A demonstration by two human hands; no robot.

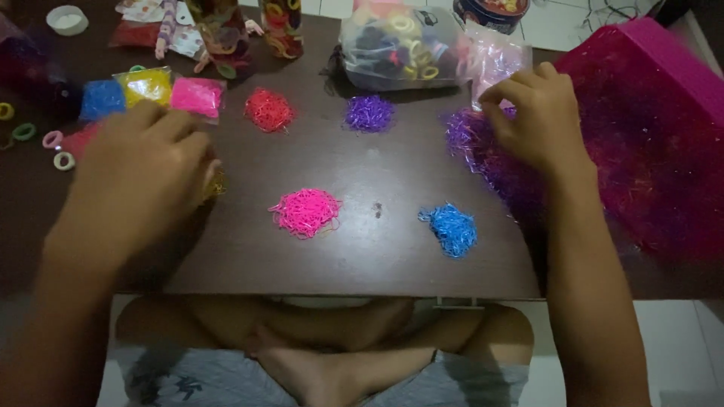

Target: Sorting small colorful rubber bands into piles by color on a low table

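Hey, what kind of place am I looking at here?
Probably a home, with someone sitting cross-legged on a tiled floor at a low dark table. Sorted piles of tiny rubber bands, like the pink pile and blue pile, and a bag of hair ties suggest a hobby or craft spot.

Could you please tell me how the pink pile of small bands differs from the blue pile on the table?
The pink pile is wider and rounder; the blue pile is smaller and narrower. The pink pile lies mid-table, the blue pile nearer the right hand. Both are loose heaps on the dark table, untouched by either hand.
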